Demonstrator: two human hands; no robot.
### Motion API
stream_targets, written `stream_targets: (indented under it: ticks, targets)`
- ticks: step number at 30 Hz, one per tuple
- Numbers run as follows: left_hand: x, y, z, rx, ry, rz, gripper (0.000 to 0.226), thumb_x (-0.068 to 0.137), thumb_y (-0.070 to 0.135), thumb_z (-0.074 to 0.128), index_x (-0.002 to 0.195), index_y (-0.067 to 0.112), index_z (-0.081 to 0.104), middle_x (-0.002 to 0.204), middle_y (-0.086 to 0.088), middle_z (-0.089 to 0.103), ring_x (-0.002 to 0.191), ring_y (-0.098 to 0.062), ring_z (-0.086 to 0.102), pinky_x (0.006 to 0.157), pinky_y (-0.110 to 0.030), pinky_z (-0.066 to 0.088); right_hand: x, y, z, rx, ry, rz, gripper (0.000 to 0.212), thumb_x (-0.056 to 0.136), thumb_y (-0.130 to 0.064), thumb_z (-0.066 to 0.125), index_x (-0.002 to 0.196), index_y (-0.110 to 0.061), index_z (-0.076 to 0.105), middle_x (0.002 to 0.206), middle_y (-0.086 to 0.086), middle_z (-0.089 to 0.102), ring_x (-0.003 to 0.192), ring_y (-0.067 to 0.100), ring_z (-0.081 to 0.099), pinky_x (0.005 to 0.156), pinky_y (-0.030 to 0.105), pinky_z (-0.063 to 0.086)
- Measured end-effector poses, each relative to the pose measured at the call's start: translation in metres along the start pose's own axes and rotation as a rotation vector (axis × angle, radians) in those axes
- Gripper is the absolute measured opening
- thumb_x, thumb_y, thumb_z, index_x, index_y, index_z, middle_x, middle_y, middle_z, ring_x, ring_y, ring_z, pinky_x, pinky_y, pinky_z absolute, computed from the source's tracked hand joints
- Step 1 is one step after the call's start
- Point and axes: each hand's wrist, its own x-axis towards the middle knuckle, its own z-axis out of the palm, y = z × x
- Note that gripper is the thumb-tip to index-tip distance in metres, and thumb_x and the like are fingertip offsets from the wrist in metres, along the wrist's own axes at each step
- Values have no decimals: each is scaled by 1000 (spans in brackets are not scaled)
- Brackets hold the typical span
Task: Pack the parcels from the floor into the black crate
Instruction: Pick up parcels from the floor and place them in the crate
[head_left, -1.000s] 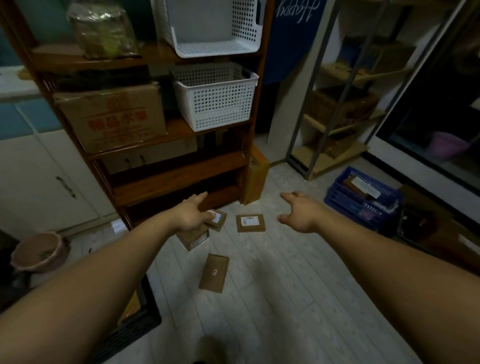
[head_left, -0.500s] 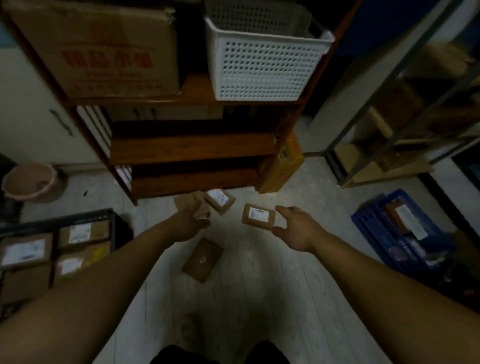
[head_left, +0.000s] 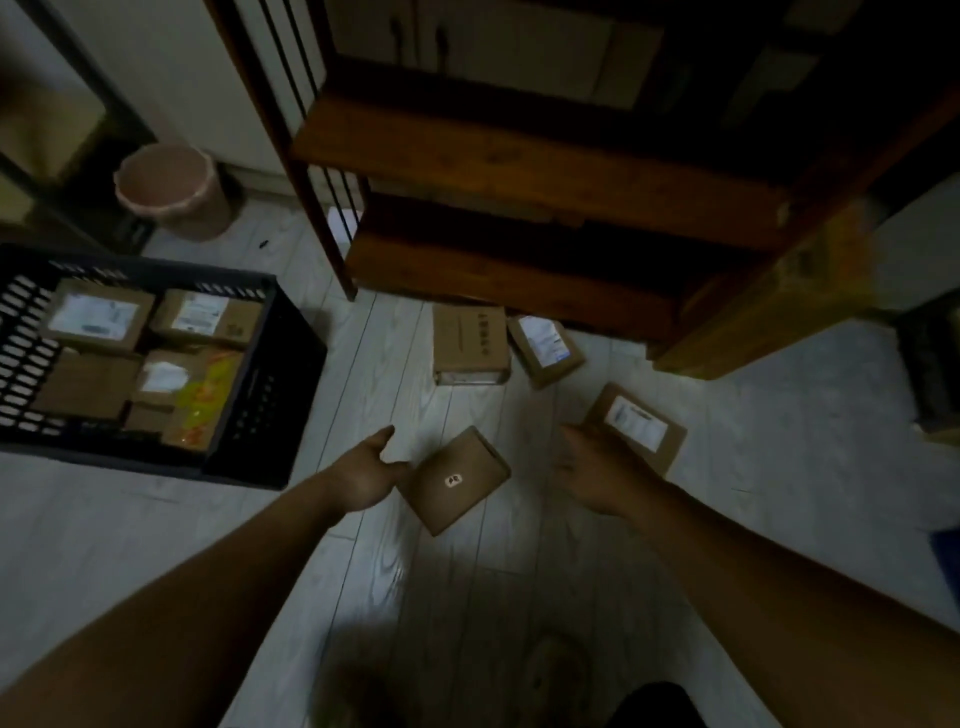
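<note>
**Desk:** Where are the parcels?

**Me:** I count four on the floor (head_left: 467, 597). The sticker parcel (head_left: 457, 480) lies nearest me, between my hands. The label parcel (head_left: 636, 427) is just right of it. Two more, a plain parcel (head_left: 470, 340) and a small parcel (head_left: 545, 347), lie side by side at the foot of the shelf (head_left: 519, 161).

**Desk:** And your hands?

**Me:** My left hand (head_left: 363, 475) is loose with its fingers spread, grasping nothing, and its fingertips are at the sticker parcel's left edge. My right hand (head_left: 597, 470) is blurred but looks spread and empty too. It is over the label parcel's near corner, and I can't tell if it touches.

**Desk:** The crate?

**Me:** The crate (head_left: 260, 374) stands on my left, apart from all four, with several boxes (head_left: 96, 317) in it. A bin (head_left: 171, 189) stands behind it.
</note>
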Motion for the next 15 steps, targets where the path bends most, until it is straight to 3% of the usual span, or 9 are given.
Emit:
stream_targets:
  ticks: [4,11,13,15]
  targets:
    - [88,-64,56,-72,13,-73,74,93,31,55,151,18,12,158,-7,17,144,-25,22,114,-34,21,89,23,79,-11,-12,-8,69,91,-43,53,150,-17,26,151,12,33,134,33,39,107,45,39]
    - [201,-144,140,-250,28,-151,82,91,23,59,152,13,5,156,-15,22,140,-31,29,109,-36,29,205,50,195,17,-73,18,95,89,-39,63,153,-19,-4,161,10,2,146,33,14,116,46,25]
    - [218,-157,156,-353,41,-178,89,88,17,64,150,9,1,154,-16,25,137,-32,33,101,-36,36,226,56,221,22,-63,27,94,89,-38,62,153,-19,-3,161,11,3,146,34,14,116,46,25]
    - [234,-168,171,-430,64,-196,80,86,13,66,146,7,13,143,-15,38,123,-28,44,85,-31,40,244,61,244,59,-27,40,91,89,-39,62,154,-20,1,160,11,7,145,35,17,116,46,26]
